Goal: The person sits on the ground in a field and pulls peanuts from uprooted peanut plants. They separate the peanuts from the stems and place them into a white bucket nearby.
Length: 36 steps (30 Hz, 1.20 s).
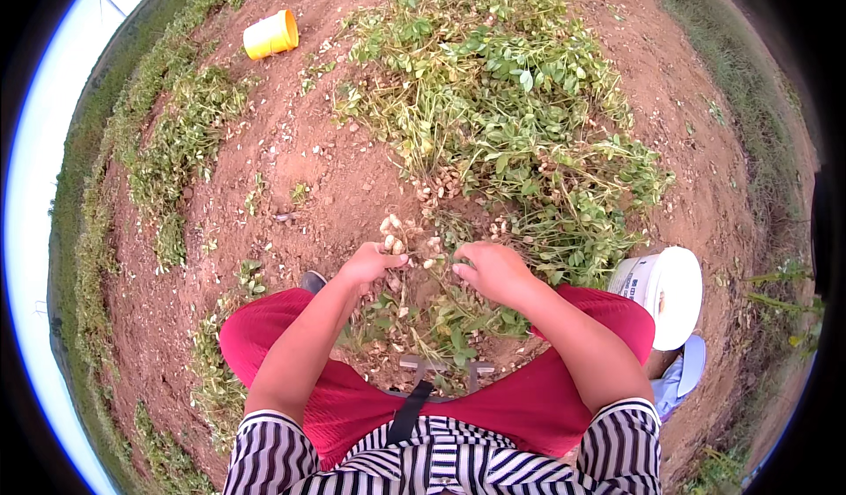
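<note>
Between my knees, my left hand (373,264) grips a cluster of pale peanut pods (394,234) at the root end of a pulled-up plant. Opposite it, my right hand (492,270) curls around green peanut stems (459,254), thumb and fingers close together. A few loose pods (433,244) show in the gap between the two hands. Just beyond them lies a large heap of uprooted peanut plants (502,118), with more pods (439,184) exposed at its near edge. Stripped leafy stems (456,326) lie on the soil beneath my wrists.
A yellow bucket (268,36) lies on its side at the far left. By my right knee is a white plastic bucket (674,297) bearing print, with a pale blue cap-like item (684,369) beside it. Rows of plants (182,141) run along the left over reddish soil (317,184).
</note>
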Tool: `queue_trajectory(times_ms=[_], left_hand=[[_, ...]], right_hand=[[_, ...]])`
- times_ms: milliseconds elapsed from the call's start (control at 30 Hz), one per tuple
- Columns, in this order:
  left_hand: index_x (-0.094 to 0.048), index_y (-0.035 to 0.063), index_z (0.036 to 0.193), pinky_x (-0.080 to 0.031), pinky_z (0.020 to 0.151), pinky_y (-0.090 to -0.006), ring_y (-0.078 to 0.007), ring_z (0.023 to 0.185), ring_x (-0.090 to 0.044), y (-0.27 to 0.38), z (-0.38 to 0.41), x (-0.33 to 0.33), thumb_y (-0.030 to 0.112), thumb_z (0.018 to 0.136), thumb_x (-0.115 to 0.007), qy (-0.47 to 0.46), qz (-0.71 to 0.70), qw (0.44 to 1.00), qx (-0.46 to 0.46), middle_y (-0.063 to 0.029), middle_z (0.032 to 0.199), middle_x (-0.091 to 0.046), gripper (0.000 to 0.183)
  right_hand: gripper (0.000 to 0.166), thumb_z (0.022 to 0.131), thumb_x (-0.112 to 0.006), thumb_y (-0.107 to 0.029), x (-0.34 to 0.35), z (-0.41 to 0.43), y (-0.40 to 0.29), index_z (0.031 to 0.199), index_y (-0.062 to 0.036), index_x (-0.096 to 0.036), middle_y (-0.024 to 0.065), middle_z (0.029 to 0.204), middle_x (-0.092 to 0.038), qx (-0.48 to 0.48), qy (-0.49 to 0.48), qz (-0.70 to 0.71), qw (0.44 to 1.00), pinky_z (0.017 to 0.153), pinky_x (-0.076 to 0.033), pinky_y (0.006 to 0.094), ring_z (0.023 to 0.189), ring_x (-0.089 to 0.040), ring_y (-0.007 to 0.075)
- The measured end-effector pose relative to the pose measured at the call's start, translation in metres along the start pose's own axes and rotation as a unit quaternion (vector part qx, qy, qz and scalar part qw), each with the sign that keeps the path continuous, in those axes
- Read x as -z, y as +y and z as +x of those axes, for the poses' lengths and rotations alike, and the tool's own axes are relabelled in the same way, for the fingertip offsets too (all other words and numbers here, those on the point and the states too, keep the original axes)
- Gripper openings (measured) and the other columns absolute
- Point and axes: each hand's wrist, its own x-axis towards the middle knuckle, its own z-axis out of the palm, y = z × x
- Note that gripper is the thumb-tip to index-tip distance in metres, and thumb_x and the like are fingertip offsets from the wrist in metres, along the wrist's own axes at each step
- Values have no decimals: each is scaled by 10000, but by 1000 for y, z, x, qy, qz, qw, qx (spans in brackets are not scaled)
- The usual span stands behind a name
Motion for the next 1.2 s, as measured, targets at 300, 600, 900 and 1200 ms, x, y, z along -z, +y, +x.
queue_trajectory(times_ms=[300,600,900,1200], left_hand=[[-587,50,895,-384,531,-197,-57,650,-534,53,-50,-18,121,745,-692,-92,-10,993,-74,5,785,-612,197],[-580,-9,952,-461,646,-243,-85,735,-564,46,-26,-11,50,757,-656,-82,-17,988,-127,-36,851,-618,217],[-576,-19,955,-437,697,-245,-85,740,-537,51,-41,25,55,746,-669,9,-56,989,-139,-27,858,-607,240],[-540,6,1019,-465,661,-231,-106,761,-581,38,-53,18,107,744,-694,-81,-237,960,-124,-46,894,-616,331]], right_hand=[[473,764,-628,-230,3,12,-17,1160,-60,-435,176,1155,-495,71,34,71,994,913,-386,401,1070,-474,337],[338,771,-617,-252,-1,17,-26,1021,-49,-515,153,968,-521,24,49,77,996,758,-440,399,878,-542,319],[291,805,-605,-227,21,23,-5,1005,-16,-584,103,958,-602,-66,-32,247,966,764,-446,300,886,-572,183],[691,810,-557,-491,-25,26,-9,1236,31,-403,223,1151,-508,-36,-64,252,965,937,-368,385,1078,-490,319]])
